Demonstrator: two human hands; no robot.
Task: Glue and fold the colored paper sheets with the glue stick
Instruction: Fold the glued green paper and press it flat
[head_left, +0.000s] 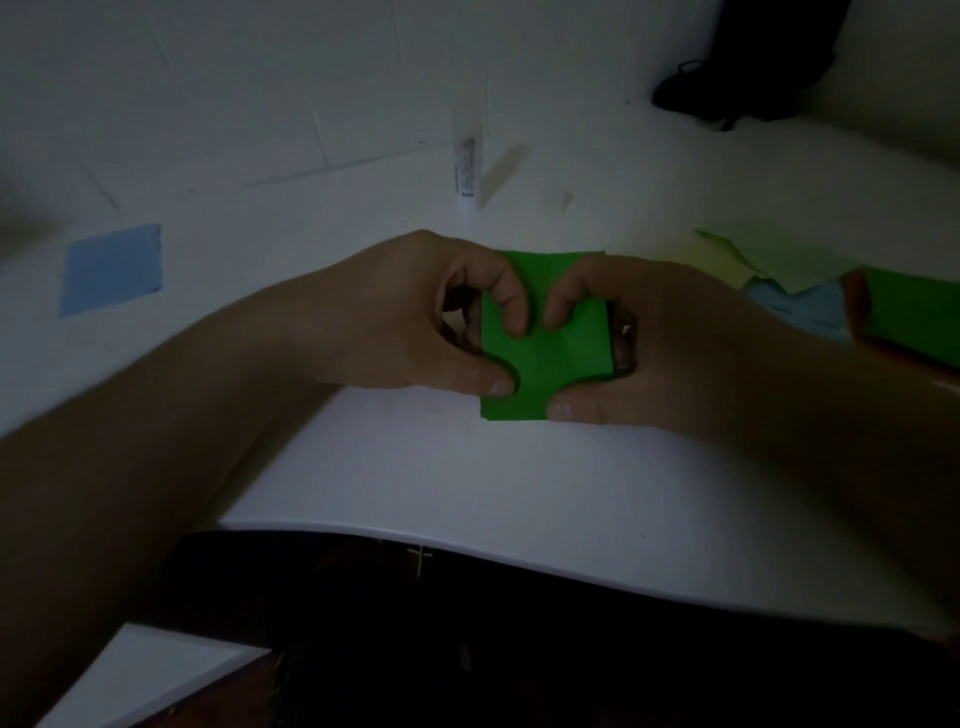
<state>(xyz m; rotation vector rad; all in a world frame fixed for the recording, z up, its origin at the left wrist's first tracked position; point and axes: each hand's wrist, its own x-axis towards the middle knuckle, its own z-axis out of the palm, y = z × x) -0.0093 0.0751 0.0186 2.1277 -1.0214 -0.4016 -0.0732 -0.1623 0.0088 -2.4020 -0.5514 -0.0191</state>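
Nearest the lens, dark clothing (467, 649) fills the bottom of the view below the curved front edge of the broad white tabletop (415, 467), which is the largest thing in sight and carries everything else. Two bare forearms reach across it from either side and meet near its middle.

Between them sits the task piece, a dark green square of folded paper (550, 364), showing faint creases and held just over the table surface; whether its lower edge touches the table cannot be told. The left hand (415, 317) grasps its left side, thumb pressed on the lower left corner and a curled forefinger bearing down on the face of the sheet. The right hand (665, 343) grasps the right side the same way, thumb at the bottom edge and a bent forefinger beside the left one, the two fingertips almost meeting.

At the far right lies a loose heap of coloured sheets (810, 280): pale yellow-green, light blue and more dark green, overlapping. A single light blue paper square (111, 270) lies flat well to the left. Behind the hands, a slim white glue stick (466, 171) stands upright, untouched, well apart from both hands. A dark, indistinct object (727, 93) sits at the far right corner.
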